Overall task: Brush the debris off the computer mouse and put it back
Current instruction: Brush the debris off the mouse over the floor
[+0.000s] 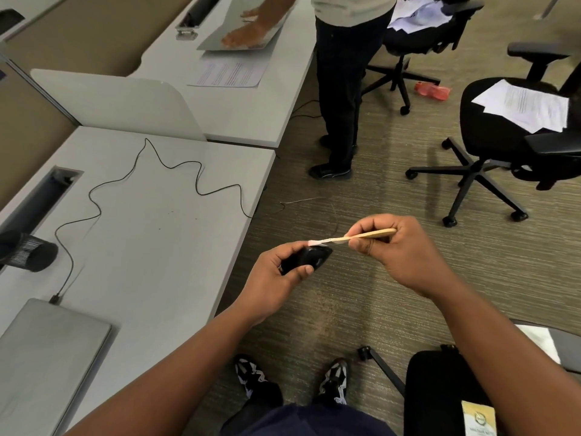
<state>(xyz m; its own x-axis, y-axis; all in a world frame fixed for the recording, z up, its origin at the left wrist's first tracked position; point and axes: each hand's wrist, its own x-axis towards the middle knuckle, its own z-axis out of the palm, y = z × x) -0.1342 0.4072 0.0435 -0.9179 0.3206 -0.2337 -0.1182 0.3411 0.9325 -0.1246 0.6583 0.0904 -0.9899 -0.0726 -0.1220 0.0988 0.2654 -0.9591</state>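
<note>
My left hand [276, 278] grips a black computer mouse [309, 259], held in the air over the carpet just off the desk's right edge. My right hand [399, 250] pinches the wooden handle of a small brush [355, 237]. The brush's pale bristle end touches the top of the mouse. My fingers hide part of the mouse.
A grey desk [163, 234] lies to the left with a closed laptop [47, 350], a black cable [138, 177] and a dark mesh cup [25, 251]. Another person [342, 89] stands at the far desk. Office chairs [515, 130] with papers stand at the right.
</note>
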